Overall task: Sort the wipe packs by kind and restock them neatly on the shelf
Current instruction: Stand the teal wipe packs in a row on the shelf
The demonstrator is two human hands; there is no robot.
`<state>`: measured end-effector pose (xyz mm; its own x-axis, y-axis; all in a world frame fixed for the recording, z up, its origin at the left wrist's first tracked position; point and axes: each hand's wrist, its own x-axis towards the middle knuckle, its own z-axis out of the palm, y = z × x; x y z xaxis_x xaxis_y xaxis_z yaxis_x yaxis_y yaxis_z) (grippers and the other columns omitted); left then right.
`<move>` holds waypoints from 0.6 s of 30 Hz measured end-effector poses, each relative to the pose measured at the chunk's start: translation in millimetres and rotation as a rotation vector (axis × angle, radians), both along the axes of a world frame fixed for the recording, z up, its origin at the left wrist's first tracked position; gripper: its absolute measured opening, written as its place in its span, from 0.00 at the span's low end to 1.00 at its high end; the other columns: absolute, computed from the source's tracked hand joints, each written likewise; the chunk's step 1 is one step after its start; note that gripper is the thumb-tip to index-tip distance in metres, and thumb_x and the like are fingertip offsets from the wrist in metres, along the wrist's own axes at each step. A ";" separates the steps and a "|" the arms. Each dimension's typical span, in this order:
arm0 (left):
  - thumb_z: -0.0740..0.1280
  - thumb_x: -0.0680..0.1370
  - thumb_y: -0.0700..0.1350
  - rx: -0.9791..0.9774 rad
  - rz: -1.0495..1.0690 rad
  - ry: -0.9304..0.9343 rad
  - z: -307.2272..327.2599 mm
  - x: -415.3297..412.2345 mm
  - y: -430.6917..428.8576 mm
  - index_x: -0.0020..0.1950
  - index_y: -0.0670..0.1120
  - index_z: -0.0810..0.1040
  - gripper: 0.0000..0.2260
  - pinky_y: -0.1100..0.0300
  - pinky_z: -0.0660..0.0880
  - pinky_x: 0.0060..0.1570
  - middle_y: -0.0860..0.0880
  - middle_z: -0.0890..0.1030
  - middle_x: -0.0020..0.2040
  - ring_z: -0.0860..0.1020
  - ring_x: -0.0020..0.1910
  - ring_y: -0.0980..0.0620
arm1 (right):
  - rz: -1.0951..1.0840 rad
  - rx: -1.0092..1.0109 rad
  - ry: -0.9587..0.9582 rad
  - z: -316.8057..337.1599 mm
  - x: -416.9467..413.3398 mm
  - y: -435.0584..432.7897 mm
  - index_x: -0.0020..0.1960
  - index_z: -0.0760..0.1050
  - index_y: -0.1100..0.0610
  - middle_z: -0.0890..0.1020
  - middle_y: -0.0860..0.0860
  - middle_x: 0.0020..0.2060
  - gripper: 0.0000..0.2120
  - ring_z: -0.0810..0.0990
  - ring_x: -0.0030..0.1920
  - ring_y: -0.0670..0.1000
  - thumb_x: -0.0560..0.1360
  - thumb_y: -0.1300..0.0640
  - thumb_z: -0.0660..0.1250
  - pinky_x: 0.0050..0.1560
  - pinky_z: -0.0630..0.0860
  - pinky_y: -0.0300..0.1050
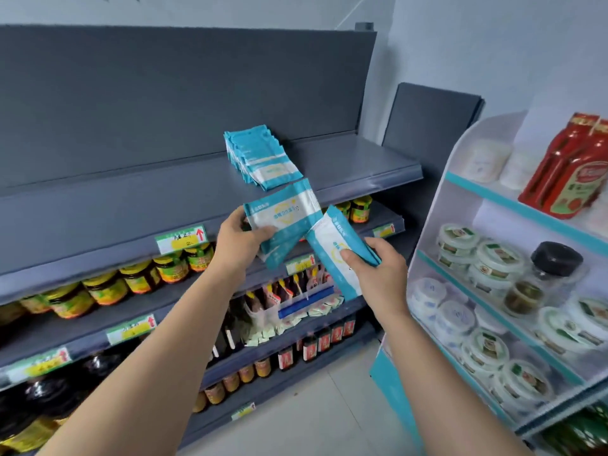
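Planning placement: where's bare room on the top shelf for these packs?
Bare: top shelf left of the pack row, and right of it to the shelf end. Crowded: lower shelves, full of jars and bottles.

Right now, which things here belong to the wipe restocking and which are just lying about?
Job: blue-and-white plastic wipe pack in left grip; matching pack in right grip; row of such packs on grey metal shelf.
Lying about: yellow-lidded jars; red bottles; round white tubs.
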<state>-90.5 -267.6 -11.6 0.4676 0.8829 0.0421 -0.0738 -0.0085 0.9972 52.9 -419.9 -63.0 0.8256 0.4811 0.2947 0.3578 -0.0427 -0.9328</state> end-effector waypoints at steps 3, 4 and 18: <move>0.69 0.74 0.32 0.040 0.019 0.007 11.0 18.7 29.5 0.59 0.46 0.74 0.17 0.59 0.80 0.38 0.49 0.81 0.53 0.81 0.48 0.51 | 0.059 -0.015 -0.040 14.0 29.6 32.9 0.50 0.79 0.52 0.81 0.42 0.42 0.10 0.78 0.41 0.41 0.70 0.55 0.75 0.36 0.72 0.30; 0.69 0.74 0.33 0.054 0.030 0.015 14.6 24.4 39.3 0.59 0.47 0.74 0.16 0.59 0.80 0.37 0.51 0.81 0.52 0.81 0.47 0.52 | 0.080 -0.008 -0.045 18.1 38.8 43.1 0.50 0.79 0.51 0.81 0.42 0.42 0.10 0.79 0.41 0.42 0.70 0.56 0.75 0.36 0.72 0.30; 0.67 0.74 0.30 0.059 0.112 0.110 23.0 95.4 167.9 0.57 0.47 0.75 0.17 0.58 0.78 0.41 0.51 0.80 0.51 0.80 0.49 0.51 | 0.295 -0.094 -0.056 45.8 133.0 165.4 0.51 0.81 0.52 0.84 0.45 0.46 0.12 0.83 0.47 0.46 0.69 0.55 0.77 0.46 0.82 0.53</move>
